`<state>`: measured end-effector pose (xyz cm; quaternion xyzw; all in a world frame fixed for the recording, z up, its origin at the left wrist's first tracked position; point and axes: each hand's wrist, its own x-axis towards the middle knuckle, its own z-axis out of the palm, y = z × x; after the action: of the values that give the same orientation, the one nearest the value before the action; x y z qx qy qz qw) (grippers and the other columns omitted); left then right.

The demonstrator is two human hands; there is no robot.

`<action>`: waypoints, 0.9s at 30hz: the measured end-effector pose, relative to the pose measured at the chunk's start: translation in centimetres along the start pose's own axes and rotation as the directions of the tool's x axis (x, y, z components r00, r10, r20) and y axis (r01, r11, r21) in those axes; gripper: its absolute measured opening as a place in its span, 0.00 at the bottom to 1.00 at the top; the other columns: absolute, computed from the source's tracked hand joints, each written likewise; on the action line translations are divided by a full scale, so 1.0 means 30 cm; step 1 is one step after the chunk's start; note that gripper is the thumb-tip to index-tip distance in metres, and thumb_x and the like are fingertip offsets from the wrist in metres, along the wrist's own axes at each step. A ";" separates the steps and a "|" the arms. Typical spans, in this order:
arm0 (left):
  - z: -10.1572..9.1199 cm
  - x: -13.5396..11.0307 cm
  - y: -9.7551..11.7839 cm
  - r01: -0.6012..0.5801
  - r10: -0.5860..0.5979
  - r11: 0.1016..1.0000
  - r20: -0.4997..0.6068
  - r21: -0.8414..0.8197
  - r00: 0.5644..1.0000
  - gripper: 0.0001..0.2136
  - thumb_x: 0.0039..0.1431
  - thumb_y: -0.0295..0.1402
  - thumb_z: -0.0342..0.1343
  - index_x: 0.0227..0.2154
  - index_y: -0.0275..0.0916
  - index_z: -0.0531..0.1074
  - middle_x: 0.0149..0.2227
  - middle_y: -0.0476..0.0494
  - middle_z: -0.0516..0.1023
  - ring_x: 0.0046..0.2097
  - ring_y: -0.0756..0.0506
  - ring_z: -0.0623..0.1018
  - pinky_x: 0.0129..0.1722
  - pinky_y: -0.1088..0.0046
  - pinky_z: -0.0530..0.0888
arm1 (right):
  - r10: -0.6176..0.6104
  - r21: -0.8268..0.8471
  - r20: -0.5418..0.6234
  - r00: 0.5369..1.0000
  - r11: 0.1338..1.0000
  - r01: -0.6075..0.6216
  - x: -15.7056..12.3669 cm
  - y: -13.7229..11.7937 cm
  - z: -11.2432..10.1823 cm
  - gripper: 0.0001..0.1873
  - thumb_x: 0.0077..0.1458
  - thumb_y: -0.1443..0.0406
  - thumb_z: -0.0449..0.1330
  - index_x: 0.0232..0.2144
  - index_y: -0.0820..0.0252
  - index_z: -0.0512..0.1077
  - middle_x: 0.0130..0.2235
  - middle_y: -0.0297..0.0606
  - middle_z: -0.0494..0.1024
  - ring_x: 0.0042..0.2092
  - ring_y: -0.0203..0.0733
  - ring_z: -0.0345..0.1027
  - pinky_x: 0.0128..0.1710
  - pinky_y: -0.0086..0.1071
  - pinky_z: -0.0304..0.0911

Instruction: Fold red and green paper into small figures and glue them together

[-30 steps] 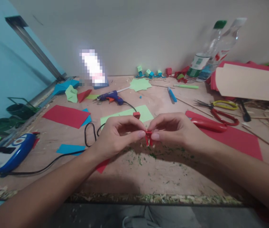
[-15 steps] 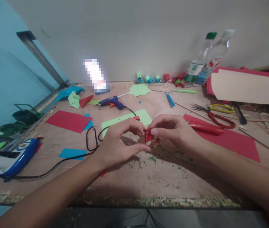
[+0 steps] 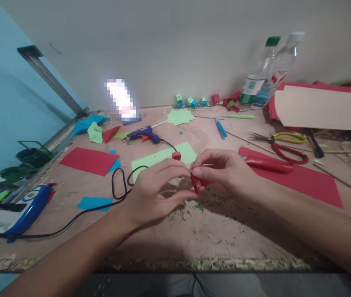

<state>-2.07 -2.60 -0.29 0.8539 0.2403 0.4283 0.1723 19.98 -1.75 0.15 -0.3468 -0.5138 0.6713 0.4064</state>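
Observation:
A small folded red paper piece (image 3: 195,183) is held between my two hands above the middle of the table. My right hand (image 3: 221,167) pinches its upper part between thumb and fingers. From the other side, the fingertips and thumb of my left hand (image 3: 159,187) touch its top and bottom edges. Fingers partly hide the piece, so its full shape is unclear. Just behind my left fingers, a small red paper box (image 3: 176,156) sits on a light green sheet (image 3: 153,159).
A blue glue gun (image 3: 146,134) lies behind my hands, its black cord running left. At the right are scissors (image 3: 289,152), a red-handled tool (image 3: 269,164) on red paper (image 3: 314,185) and two bottles (image 3: 252,88). Small paper figures (image 3: 190,102) line the wall. Green scraps (image 3: 198,207) lie below my hands.
The red paper piece has turned and tilted between my fingers. My left fingertips and thumb have come against its edges, and the right hand still pinches it.

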 end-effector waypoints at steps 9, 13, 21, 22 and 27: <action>0.008 -0.003 0.016 -0.045 0.046 0.997 -0.016 0.055 0.999 0.08 0.64 0.23 0.65 0.43 0.37 0.76 0.42 0.41 0.83 0.44 0.47 0.82 0.48 0.72 0.79 | 0.051 0.090 0.015 0.999 0.995 -0.052 -0.001 0.016 -0.007 0.12 0.49 0.62 0.79 0.34 0.60 0.83 0.31 0.34 0.85 0.31 0.33 0.78 0.35 0.27 0.74; 0.009 -0.005 0.013 -0.048 0.052 0.997 -0.060 0.066 0.997 0.06 0.64 0.20 0.63 0.42 0.34 0.79 0.40 0.40 0.83 0.42 0.48 0.82 0.46 0.74 0.79 | 0.050 0.074 0.011 0.999 0.996 -0.050 0.004 -0.002 -0.021 0.11 0.47 0.64 0.79 0.33 0.59 0.85 0.32 0.35 0.86 0.34 0.36 0.81 0.38 0.28 0.77; 0.001 0.000 0.017 0.044 -0.040 0.998 -0.117 0.037 0.992 0.06 0.65 0.20 0.64 0.39 0.35 0.82 0.38 0.44 0.85 0.39 0.51 0.83 0.44 0.78 0.79 | -0.028 -0.036 0.018 0.999 0.999 0.028 0.005 -0.013 -0.031 0.10 0.47 0.66 0.78 0.33 0.58 0.84 0.33 0.36 0.87 0.35 0.38 0.82 0.39 0.31 0.78; 0.001 0.000 0.018 0.056 -0.051 0.998 -0.119 0.033 0.992 0.06 0.64 0.20 0.64 0.39 0.36 0.82 0.38 0.44 0.85 0.39 0.51 0.83 0.43 0.78 0.79 | -0.048 -0.072 0.015 0.999 0.996 0.049 0.005 -0.012 -0.030 0.09 0.47 0.65 0.78 0.33 0.58 0.84 0.33 0.36 0.87 0.35 0.39 0.82 0.38 0.32 0.78; 0.003 0.001 0.021 0.103 -0.102 0.995 -0.110 -0.005 0.989 0.05 0.64 0.21 0.65 0.38 0.36 0.83 0.37 0.45 0.86 0.38 0.51 0.83 0.42 0.78 0.79 | -0.316 -0.422 -0.001 0.949 0.860 0.286 -0.006 -0.017 -0.022 0.04 0.55 0.65 0.73 0.33 0.59 0.84 0.36 0.37 0.86 0.37 0.40 0.81 0.39 0.32 0.76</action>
<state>-1.82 -3.10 -0.02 0.8155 0.2931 0.4654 0.1803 20.74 -1.59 0.50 -0.3642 -0.6782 0.4619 0.4406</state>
